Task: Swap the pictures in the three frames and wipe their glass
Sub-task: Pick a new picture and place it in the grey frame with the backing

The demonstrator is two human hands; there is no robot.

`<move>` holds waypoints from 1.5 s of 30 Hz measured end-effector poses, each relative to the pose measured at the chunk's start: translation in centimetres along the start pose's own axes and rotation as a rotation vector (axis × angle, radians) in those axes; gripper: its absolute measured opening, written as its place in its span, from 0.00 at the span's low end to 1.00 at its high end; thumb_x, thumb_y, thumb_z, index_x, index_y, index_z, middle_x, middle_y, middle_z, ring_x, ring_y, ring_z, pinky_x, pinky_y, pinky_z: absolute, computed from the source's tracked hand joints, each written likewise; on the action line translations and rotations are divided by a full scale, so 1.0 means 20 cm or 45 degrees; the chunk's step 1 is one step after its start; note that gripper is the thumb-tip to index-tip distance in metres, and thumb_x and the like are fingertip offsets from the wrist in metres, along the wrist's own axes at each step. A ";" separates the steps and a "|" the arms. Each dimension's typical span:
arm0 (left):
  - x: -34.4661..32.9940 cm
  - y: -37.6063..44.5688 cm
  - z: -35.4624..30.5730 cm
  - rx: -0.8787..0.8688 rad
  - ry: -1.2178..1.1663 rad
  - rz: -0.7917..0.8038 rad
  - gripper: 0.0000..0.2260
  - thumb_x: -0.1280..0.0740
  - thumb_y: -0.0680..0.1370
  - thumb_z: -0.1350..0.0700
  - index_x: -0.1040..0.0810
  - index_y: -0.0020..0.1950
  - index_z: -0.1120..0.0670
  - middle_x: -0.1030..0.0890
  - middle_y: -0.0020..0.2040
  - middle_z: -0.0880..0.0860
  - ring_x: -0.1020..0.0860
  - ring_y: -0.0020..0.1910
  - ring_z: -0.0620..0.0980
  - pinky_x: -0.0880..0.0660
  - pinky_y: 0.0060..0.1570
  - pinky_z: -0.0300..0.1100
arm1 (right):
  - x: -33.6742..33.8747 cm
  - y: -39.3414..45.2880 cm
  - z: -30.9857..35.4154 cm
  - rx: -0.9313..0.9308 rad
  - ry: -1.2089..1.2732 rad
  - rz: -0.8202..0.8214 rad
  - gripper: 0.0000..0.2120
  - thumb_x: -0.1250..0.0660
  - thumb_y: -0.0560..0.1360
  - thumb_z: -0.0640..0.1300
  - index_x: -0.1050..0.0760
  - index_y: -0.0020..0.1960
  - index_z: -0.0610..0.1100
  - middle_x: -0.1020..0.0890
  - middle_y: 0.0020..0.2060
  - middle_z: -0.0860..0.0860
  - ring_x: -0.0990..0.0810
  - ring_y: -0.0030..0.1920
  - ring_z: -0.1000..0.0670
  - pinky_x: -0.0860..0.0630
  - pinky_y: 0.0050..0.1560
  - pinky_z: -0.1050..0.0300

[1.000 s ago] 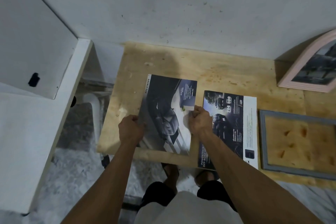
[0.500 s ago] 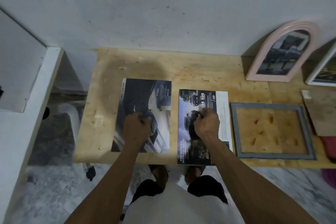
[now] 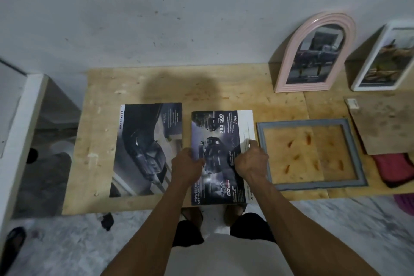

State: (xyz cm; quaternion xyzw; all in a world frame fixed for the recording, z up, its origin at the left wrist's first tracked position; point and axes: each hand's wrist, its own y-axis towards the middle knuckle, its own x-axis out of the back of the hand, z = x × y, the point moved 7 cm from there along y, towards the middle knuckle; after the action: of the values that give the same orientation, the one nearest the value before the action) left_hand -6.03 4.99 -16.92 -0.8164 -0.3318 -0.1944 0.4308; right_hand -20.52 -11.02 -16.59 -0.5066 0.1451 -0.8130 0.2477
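Observation:
Two car pictures lie flat on the plywood table (image 3: 139,87). The dark car picture (image 3: 143,148) lies at the left, untouched. The truck picture (image 3: 218,141) lies in the middle, its near end over the table's front edge. My left hand (image 3: 186,167) grips its left edge and my right hand (image 3: 251,160) grips its right side, fingers curled. An empty grey frame (image 3: 356,154) lies flat just right of it. A pink arched frame (image 3: 313,51) and a white frame (image 3: 385,58), each with a picture, lean on the wall.
A brown backing board (image 3: 385,123) lies at the far right, above a red cloth (image 3: 394,168). A white cabinet (image 3: 20,119) stands left of the table. The wall runs right behind the table. My feet show under the front edge.
My left hand let go of the dark car picture and moved right to the truck picture's left edge. My right hand shifted to that picture's right side. The view panned right.

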 end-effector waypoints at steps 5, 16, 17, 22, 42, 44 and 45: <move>0.01 0.05 0.02 0.143 -0.196 -0.070 0.08 0.27 0.75 0.56 0.24 0.49 0.53 0.22 0.44 0.52 0.22 0.43 0.52 0.24 0.42 0.41 | 0.03 0.05 -0.01 -0.061 0.116 0.007 0.26 0.31 0.72 0.38 0.30 0.69 0.42 0.23 0.55 0.40 0.23 0.56 0.38 0.22 0.55 0.50; 0.05 0.10 0.01 0.161 -0.508 -0.130 0.06 0.25 0.74 0.61 0.21 0.45 0.55 0.17 0.44 0.56 0.17 0.45 0.56 0.19 0.48 0.53 | 0.03 0.06 -0.02 -0.084 0.110 0.107 0.28 0.30 0.72 0.38 0.32 0.71 0.42 0.30 0.65 0.40 0.29 0.64 0.38 0.26 0.63 0.47; 0.06 0.11 0.02 0.134 -0.548 -0.125 0.06 0.26 0.74 0.62 0.22 0.45 0.54 0.17 0.45 0.56 0.17 0.45 0.56 0.19 0.49 0.53 | 0.04 0.06 -0.02 -0.079 0.113 0.108 0.28 0.30 0.72 0.38 0.32 0.71 0.42 0.31 0.65 0.40 0.29 0.65 0.39 0.26 0.63 0.47; 0.19 0.10 0.03 0.105 -0.763 -0.101 0.06 0.29 0.75 0.66 0.21 0.48 0.56 0.17 0.46 0.57 0.18 0.44 0.54 0.20 0.45 0.47 | 0.11 0.07 0.07 -0.019 0.145 0.037 0.26 0.31 0.73 0.42 0.33 0.70 0.45 0.30 0.64 0.41 0.29 0.64 0.38 0.26 0.63 0.45; 0.41 0.23 0.03 0.225 -1.258 0.205 0.17 0.30 0.77 0.63 0.23 0.66 0.64 0.18 0.54 0.65 0.18 0.46 0.64 0.21 0.53 0.59 | 0.19 -0.04 0.31 0.027 0.770 0.234 0.07 0.26 0.74 0.42 0.20 0.44 0.38 0.14 0.41 0.40 0.15 0.41 0.38 0.17 0.43 0.46; 0.40 0.22 -0.01 0.202 -1.283 0.147 0.18 0.30 0.78 0.64 0.24 0.68 0.63 0.18 0.57 0.64 0.19 0.47 0.64 0.22 0.55 0.58 | 0.27 -0.05 0.26 0.020 0.809 0.191 0.09 0.24 0.72 0.44 0.21 0.41 0.40 0.15 0.36 0.44 0.18 0.32 0.48 0.22 0.31 0.57; 0.38 0.21 -0.03 0.202 -1.324 0.116 0.18 0.31 0.78 0.64 0.25 0.68 0.63 0.19 0.58 0.62 0.19 0.48 0.63 0.22 0.56 0.57 | 0.31 -0.05 0.23 0.010 0.840 0.172 0.09 0.23 0.71 0.44 0.20 0.40 0.41 0.15 0.34 0.46 0.20 0.30 0.51 0.25 0.28 0.61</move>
State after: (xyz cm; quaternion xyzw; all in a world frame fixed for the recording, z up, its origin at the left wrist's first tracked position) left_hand 2.27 5.66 -14.36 -0.7835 -0.4796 0.2809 0.2778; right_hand -18.81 -13.48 -9.43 -0.2043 0.2475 -0.9155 0.2427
